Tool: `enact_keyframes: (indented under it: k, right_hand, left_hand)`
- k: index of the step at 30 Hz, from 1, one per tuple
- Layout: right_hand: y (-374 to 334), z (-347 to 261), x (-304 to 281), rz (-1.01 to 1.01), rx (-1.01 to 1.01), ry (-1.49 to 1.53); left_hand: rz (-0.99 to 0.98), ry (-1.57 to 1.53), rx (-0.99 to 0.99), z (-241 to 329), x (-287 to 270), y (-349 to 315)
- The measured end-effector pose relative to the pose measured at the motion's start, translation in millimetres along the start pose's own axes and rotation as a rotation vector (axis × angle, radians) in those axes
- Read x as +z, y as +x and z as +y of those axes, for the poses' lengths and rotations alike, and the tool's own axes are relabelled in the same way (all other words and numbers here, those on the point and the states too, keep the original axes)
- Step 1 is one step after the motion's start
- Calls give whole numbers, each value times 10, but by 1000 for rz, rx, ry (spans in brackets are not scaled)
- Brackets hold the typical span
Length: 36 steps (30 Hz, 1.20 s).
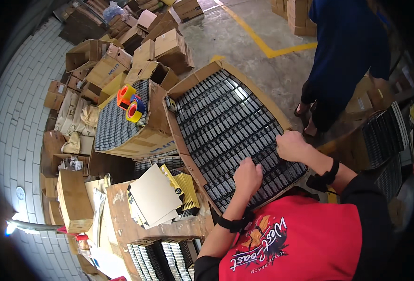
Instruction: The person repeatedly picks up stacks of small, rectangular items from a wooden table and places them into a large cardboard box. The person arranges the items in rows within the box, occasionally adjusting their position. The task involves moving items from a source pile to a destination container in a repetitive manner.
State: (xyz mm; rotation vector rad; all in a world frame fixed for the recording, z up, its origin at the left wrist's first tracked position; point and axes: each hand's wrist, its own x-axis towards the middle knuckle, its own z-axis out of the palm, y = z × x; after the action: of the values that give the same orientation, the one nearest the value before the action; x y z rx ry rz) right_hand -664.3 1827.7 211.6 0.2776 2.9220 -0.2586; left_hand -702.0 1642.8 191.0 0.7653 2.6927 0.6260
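Note:
Close in front of me is a wide, shallow cardboard box (278, 122), filled with tight rows of small black-and-grey packaged items (225, 126). Over its near rows is my left hand (248, 178), with its fingers curled in and pointing down at the items. My right hand (291, 147) is closed beside the box's right side wall, above the items at that edge. Whatever lies inside either hand's fingers is hidden. A dark band circles each wrist.
Left of the box, tape rolls (134, 111) sit on another filled carton (136, 140). Nearer are yellow-and-black cards with beige sheets (155, 194) on a wooden surface (120, 201). Stacked cartons (169, 47) stand behind. A person in dark clothes (347, 56) stands at the far right.

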Motion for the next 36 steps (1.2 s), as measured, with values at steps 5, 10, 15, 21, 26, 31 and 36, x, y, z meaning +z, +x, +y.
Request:
enact_keyframes:
  k: [5,10,15,21,26,31,36]
  right_hand:
    - [30,77,42,227,111,347]
    - [-198,-203,-315,638,241,572]
    - [-117,-492,-391,683,-21,1033]
    - [-34,-1400,-277,446,-437,1396]
    - [-191,-2530,92,228,-680,1311]
    - [-473,-3461,1003,-122,-688,1222]
    - [-775,-3949,1802,-378,-851,1007]
  left_hand:
    - [151,-545,-66,-144,97,-52]
    - [321,-982,56,-44,-217,-62]
    - [443,-1235,76,-329,-518,-245]
    - [898,-1551,85,-941,-652,-822]
    - [1242,-1470,-158,-1580,-793,-1822]
    - [1387,-1079,-687,-2134,-400,-3012]
    - [1503,-1208,-815,-2265,227,-3914]
